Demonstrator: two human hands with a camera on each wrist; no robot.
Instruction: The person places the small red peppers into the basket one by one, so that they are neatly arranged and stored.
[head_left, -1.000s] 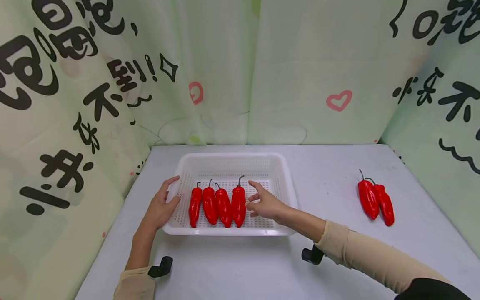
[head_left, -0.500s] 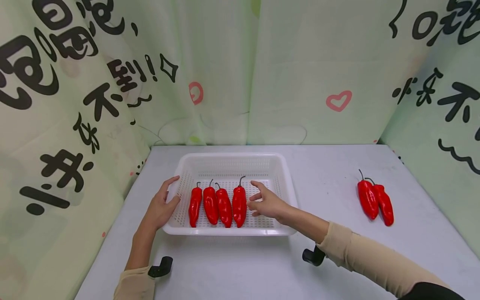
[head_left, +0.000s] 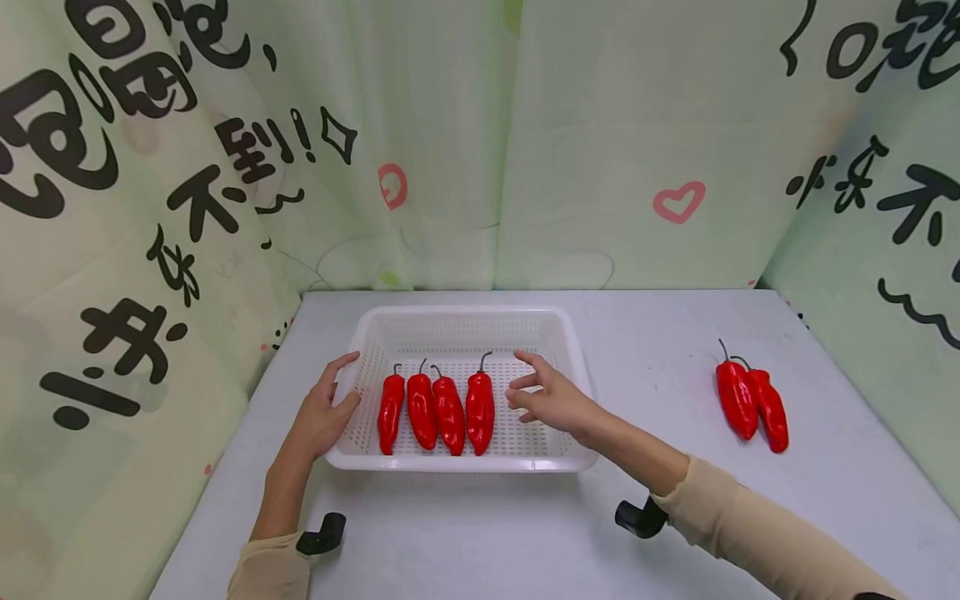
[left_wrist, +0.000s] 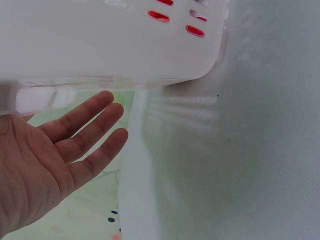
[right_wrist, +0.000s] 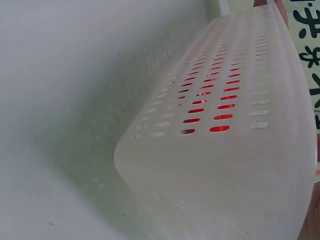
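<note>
A white perforated plastic basket (head_left: 480, 463) holds a row of several red peppers (head_left: 449, 415), their stems pointing away from me. My left hand (head_left: 318, 417) rests at the basket's left rim, thumb over the edge; in the left wrist view, the left hand (left_wrist: 75, 150) shows straight, spread fingers below the rim outside. Over the right part of the basket hovers my right hand (head_left: 555, 400), fingers loosely spread with nothing in them, just right of the rightmost pepper (head_left: 480, 410). The right wrist view shows mostly the basket wall (right_wrist: 200, 165), with red through its slots.
Two more red peppers (head_left: 737, 400) lie side by side on the right of the white table (head_left: 660, 333). Behind and at both sides hangs a pale green curtain (head_left: 585, 150) with black lettering. Black straps (head_left: 321, 533) sit at the sleeves.
My right hand has drawn away to the right from the rightmost pepper, which has shifted very slightly right. The left hand has stayed at the basket rim.
</note>
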